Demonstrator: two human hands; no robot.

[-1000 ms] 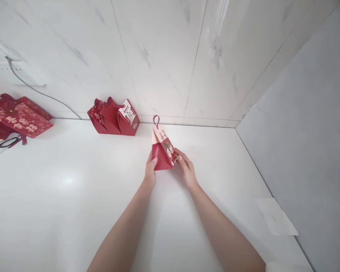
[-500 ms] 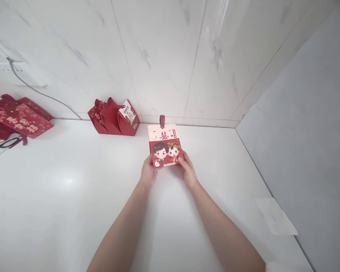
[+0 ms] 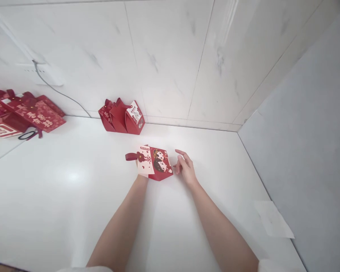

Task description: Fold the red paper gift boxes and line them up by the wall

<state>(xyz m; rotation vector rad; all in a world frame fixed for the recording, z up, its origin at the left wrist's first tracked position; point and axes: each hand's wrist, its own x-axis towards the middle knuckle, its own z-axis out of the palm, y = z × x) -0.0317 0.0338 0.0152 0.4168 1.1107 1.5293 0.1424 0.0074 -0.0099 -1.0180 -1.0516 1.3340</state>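
A red and pale pink gift box point(image 3: 160, 166) with two cartoon figures and a ribbon loop is tipped on its side, the loop pointing left. Behind its left end is my left hand point(image 3: 142, 178), holding it; most of the fingers are hidden by the box. My right hand point(image 3: 186, 168) is just off the box's right end, fingers apart and nothing in them.
Several red gift boxes point(image 3: 119, 118) stand in a row against the tiled wall. More red boxes point(image 3: 39, 113) are grouped at far left, beside black-handled scissors point(image 3: 28, 135). A white paper sheet point(image 3: 274, 219) lies by the grey side wall point(image 3: 306, 132).
The gift box has turned from upright to lying sideways, its ribbon loop swinging from the top to the left. My right hand has let go of it. The view has shifted slightly.
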